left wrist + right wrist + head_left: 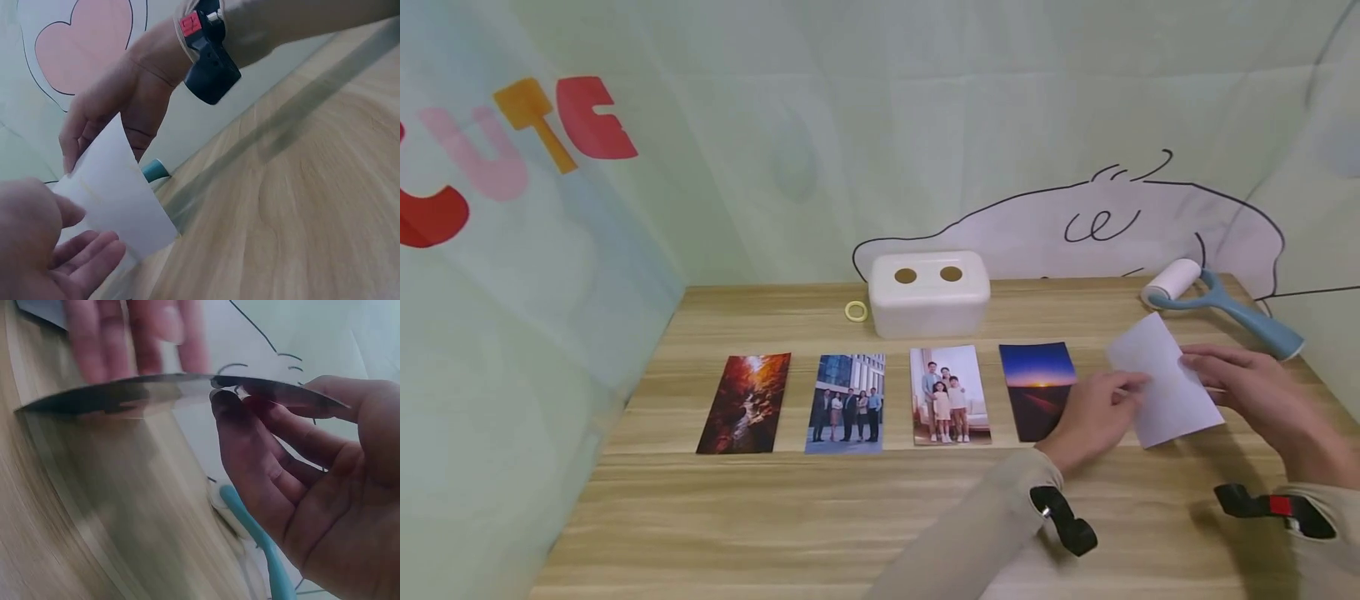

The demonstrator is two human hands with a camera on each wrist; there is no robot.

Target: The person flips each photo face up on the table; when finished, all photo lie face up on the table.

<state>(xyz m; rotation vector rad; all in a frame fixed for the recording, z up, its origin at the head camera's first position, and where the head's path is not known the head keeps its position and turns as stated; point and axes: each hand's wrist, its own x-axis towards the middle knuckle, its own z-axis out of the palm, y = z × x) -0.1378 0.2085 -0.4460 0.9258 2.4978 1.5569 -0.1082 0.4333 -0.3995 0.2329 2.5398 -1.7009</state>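
Note:
My right hand [1262, 392] pinches a photo print [1168, 387] by its right edge, its blank white back turned up. In the right wrist view the print [119, 400] shows edge-on, slightly bowed, its picture side dark and unreadable. My left hand [1093, 417] is at the print's left side with loosely extended fingers, close to or touching it; the left wrist view does not show a grip. Beside the left hand lies a sunset photo [1036, 375], partly covered by it. Further left lie a family photo [951, 396], an office-group photo [846, 404] and an autumn-stream photo [747, 404], forming a row.
A white box [928, 312] with two round holes stands at the table's back, a pale yellow ring [856, 312] to its left. At the back right lies a lint roller [1240, 312] with a blue handle. Printed fabric [775, 167] hangs behind the wooden table [737, 525].

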